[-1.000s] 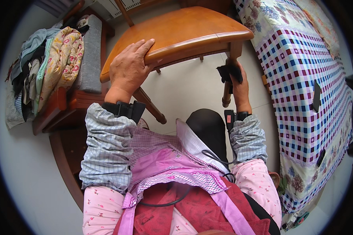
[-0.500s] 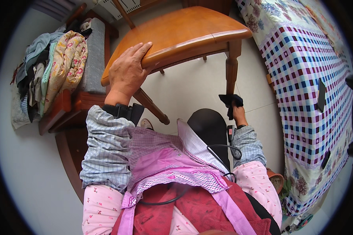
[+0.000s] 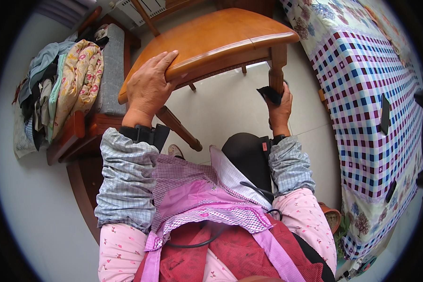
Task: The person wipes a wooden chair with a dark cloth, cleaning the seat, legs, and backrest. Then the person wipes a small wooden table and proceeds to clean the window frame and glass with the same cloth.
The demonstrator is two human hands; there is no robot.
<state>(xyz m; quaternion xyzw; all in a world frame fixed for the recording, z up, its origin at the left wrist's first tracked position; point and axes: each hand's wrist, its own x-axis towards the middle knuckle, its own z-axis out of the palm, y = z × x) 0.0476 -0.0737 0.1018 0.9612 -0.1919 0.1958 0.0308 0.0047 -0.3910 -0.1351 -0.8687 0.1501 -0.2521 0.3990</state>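
The glossy orange-brown wooden chair (image 3: 216,37) stands just ahead of the fingers, a small black fabric cloth (image 3: 270,95) at its turned front leg (image 3: 276,75).
The bare right hand (image 3: 281,113) has its fingers clamped on the cloth, around the leg below the seat; the bare left hand (image 3: 148,89) lays its fingers close together over the seat's edge, any grip underneath hidden. The work looks under way at this one leg; the other front leg (image 3: 178,129), below the left fingers, has no cloth on it. How much is done or left cannot be told from the even finish. Left of the left fingers lies a heap of multicoloured clothes (image 3: 75,84); right of the right fingers hangs a blue-maroon-white checked cover (image 3: 362,117).
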